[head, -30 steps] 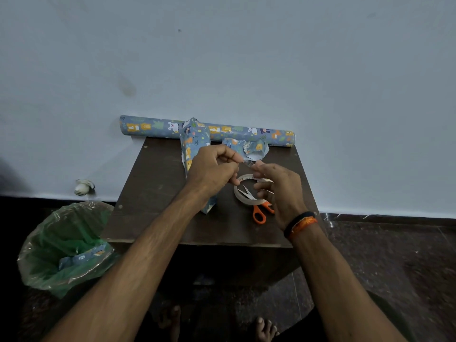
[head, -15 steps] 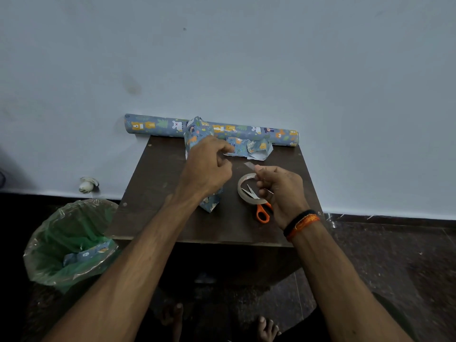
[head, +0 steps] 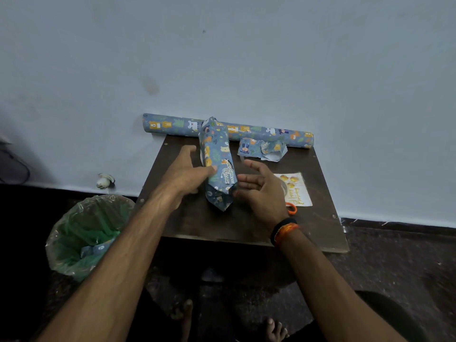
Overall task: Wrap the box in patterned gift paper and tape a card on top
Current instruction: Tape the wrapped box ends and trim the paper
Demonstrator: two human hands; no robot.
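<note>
Your wrapped box (head: 218,164) lies lengthwise mid-table (head: 318,225), far end against the paper roll (head: 271,133). Your left hand (head: 186,174) is spread, fingertips touching its left side; your right hand (head: 261,186) hangs open-palmed just beside its right. The card (head: 297,191) lies right of that hand.

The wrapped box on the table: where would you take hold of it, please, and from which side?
Grip the wrapped box around its long middle, from the two sides, as the left hand and right hand now flank it. It lies lengthwise, pointing away toward the wall, and both ends are folded into soft paper points that would probably crush.
</note>
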